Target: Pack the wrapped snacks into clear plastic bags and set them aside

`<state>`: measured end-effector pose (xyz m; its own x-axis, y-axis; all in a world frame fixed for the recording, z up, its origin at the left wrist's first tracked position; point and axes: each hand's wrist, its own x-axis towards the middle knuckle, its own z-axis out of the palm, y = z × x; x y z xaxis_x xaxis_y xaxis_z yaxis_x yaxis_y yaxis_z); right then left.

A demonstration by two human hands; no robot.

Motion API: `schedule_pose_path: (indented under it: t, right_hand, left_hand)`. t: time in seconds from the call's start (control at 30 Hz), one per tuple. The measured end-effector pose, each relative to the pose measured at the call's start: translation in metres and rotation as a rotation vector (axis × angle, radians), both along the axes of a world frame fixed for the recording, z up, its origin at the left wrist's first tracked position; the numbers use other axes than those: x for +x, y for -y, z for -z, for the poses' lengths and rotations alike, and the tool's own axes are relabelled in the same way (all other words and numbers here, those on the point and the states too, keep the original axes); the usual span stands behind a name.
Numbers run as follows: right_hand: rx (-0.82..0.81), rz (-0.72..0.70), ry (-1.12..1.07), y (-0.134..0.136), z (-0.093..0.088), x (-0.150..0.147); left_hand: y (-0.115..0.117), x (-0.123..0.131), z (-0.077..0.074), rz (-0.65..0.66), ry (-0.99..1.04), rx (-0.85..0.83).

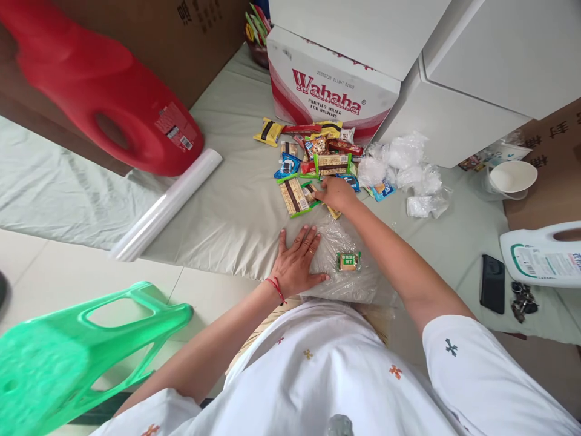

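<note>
My left hand (297,257) lies flat with its fingers spread, on the cloth by the edge of a clear plastic film sheet (333,236). One small green-wrapped biscuit packet (348,261) rests on that film. My right hand (338,194) reaches into a pile of wrapped snacks, its fingers bent and the fingertips on a small green snack packet (310,192), which they partly cover. Beside it lies a larger green-edged biscuit packet (294,196), and another biscuit packet (333,164) sits just above the hand. Yellow, red and blue wrappers make up the rest of the pile.
A plastic film roll (167,206) lies left beside a red jug (149,115). Behind the snacks stands a Wahaha carton (327,85). Clear wrapped bundles (408,160), a paper cup (512,178), a phone (492,283) and keys (523,301) are rightward. A green stool (59,351) stands lower left.
</note>
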<state>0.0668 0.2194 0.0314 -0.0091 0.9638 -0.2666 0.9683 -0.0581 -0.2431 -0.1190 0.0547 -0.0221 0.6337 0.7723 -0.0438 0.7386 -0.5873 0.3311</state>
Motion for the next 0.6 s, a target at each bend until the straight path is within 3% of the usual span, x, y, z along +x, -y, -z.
schedule_pose_path:
  t: [0.13, 0.33, 0.47, 0.6]
  right_hand:
    - [-0.038, 0.006, -0.006, -0.001, -0.001, -0.016]
    - [-0.074, 0.083, -0.224, -0.015, 0.004, -0.018]
    - [0.114, 0.106, -0.484, -0.003, -0.004, 0.01]
    - [0.121, 0.081, -0.744, 0.046, -0.018, 0.061]
  left_hand:
    - [0.0, 0.001, 0.001, -0.014, -0.001, 0.007]
    - [-0.001, 0.001, 0.001, -0.015, -0.001, 0.014]
    - [-0.001, 0.0, 0.003, -0.019, 0.009, 0.003]
    - [-0.001, -0.001, 0.003, -0.012, 0.021, -0.006]
